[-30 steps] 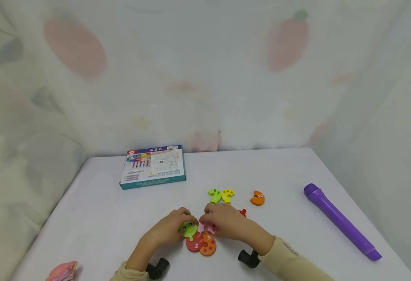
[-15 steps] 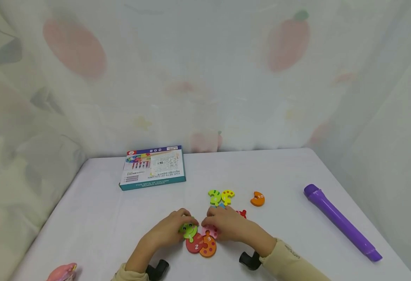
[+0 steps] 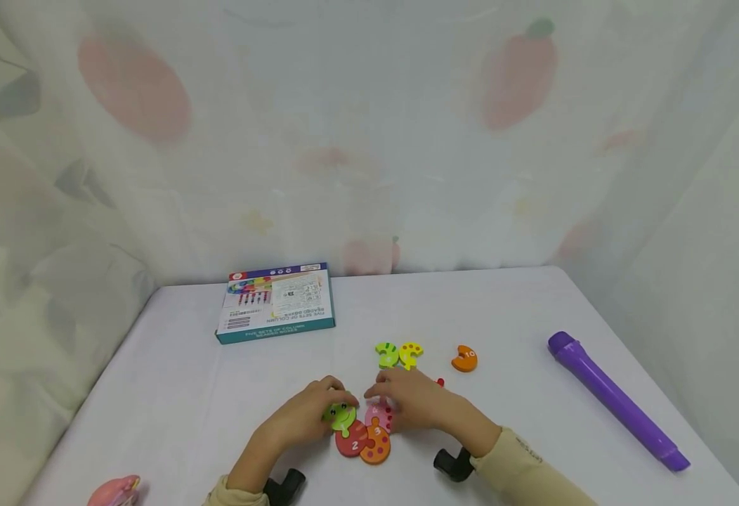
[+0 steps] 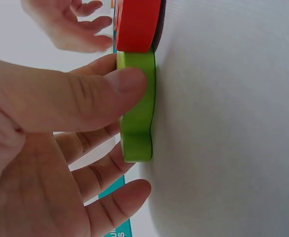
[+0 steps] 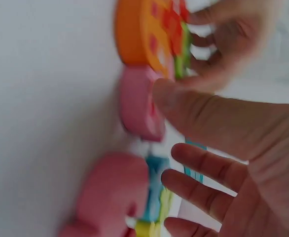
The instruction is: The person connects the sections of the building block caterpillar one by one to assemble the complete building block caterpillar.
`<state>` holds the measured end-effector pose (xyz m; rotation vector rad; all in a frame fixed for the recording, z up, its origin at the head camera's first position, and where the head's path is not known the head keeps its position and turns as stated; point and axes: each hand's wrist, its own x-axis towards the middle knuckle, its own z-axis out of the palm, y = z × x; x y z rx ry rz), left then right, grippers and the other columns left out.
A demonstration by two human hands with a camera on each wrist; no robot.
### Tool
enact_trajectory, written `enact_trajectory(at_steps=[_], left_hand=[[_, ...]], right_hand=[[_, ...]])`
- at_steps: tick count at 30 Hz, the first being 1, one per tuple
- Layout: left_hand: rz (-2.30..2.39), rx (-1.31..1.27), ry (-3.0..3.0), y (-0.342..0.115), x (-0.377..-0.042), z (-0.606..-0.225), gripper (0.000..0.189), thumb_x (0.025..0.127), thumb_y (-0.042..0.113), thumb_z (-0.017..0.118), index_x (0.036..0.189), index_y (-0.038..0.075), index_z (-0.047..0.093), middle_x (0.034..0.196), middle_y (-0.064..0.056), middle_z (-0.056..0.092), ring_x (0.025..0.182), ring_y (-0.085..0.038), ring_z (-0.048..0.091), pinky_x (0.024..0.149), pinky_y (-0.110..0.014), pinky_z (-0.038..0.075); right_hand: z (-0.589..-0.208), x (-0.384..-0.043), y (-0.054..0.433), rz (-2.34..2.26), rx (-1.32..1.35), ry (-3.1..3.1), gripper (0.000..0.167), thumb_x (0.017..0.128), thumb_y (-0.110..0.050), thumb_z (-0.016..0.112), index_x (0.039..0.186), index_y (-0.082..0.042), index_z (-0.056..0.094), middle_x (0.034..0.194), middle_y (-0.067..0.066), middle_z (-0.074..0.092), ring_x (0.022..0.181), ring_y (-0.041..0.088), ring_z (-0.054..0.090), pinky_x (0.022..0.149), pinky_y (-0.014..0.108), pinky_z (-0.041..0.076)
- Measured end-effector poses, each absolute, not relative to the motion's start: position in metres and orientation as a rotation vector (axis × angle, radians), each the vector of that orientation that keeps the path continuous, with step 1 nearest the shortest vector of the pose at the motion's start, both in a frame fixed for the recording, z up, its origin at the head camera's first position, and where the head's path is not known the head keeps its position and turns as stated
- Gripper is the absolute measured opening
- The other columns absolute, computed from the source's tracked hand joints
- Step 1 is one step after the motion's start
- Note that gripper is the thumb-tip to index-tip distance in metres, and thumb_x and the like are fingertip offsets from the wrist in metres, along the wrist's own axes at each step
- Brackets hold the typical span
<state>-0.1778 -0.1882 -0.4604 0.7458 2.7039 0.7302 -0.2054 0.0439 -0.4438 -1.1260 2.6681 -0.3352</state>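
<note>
Flat puzzle pieces lie linked on the white table. They are a green smiling-face piece (image 3: 342, 417), a red piece (image 3: 349, 444) numbered 2, an orange dotted piece (image 3: 377, 451) numbered 3 and a pink dotted piece (image 3: 378, 414). My left hand (image 3: 303, 416) pinches the green face by its edge, thumb (image 4: 127, 81) on its side and fingers behind. Beside the pink piece is my right hand (image 3: 416, 400), its thumb (image 5: 171, 96) at the piece's upper edge. Its other fingers are spread apart and lie off the pink piece.
Past my right hand lie a green piece (image 3: 387, 355), a yellow piece (image 3: 410, 354), a partly covered red piece (image 3: 440, 382) and an orange piece (image 3: 465, 359) numbered 10. A flat box (image 3: 276, 303) is at the back, a purple stick (image 3: 619, 400) right, a pink toy (image 3: 114, 491) front left.
The pink piece has come down onto the orange piece and now sits joined to it. My right hand's fingers have loosened and uncover more of it. The left hand stays on the green face.
</note>
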Motion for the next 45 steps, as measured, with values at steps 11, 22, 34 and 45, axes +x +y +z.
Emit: enact_trajectory(at_steps=[11, 22, 34, 45], left_hand=[[0.727, 0.749, 2.705, -0.187, -0.177, -0.459, 0.039, 0.076, 0.003, 0.070, 0.108, 0.025, 0.067, 0.109, 0.002, 0.051, 0.097, -0.017, 0.047, 0.087, -0.039, 0.048], [0.730, 0.755, 2.713, -0.186, -0.176, -0.458, 0.040, 0.075, 0.002, 0.070, 0.108, 0.025, 0.067, 0.109, 0.002, 0.051, 0.096, -0.017, 0.048, 0.088, -0.039, 0.047], [0.739, 0.754, 2.712, -0.186, -0.177, -0.460, 0.040, 0.074, 0.002, 0.071, 0.107, 0.024, 0.068, 0.107, 0.003, 0.051, 0.095, -0.017, 0.048, 0.087, -0.039, 0.048], [0.730, 0.759, 2.713, -0.187, -0.177, -0.459, 0.041, 0.075, 0.002, 0.070, 0.108, 0.025, 0.067, 0.109, 0.003, 0.051, 0.095, -0.016, 0.048, 0.085, -0.037, 0.048]], right_hand=[[-0.441, -0.246, 0.041, -0.238, -0.798, 3.079, 0.058, 0.074, -0.044, 0.073, 0.120, -0.011, 0.060, 0.111, 0.008, 0.057, 0.094, 0.024, 0.051, 0.077, 0.040, 0.049], [-0.451, -0.260, 0.022, -0.032, -0.477, 3.063, 0.058, 0.066, -0.055, 0.074, 0.100, -0.009, 0.063, 0.085, 0.004, 0.049, 0.080, 0.022, 0.043, 0.071, 0.039, 0.044], [-0.457, -0.270, 0.015, -0.063, -0.606, 3.029, 0.046, 0.073, -0.038, 0.074, 0.114, -0.019, 0.062, 0.095, 0.003, 0.061, 0.087, 0.022, 0.048, 0.077, 0.044, 0.041], [-0.434, -0.231, 0.035, -0.738, -0.841, 2.668, 0.047, 0.076, -0.018, 0.075, 0.120, -0.017, 0.059, 0.100, -0.002, 0.054, 0.082, 0.014, 0.051, 0.071, 0.022, 0.048]])
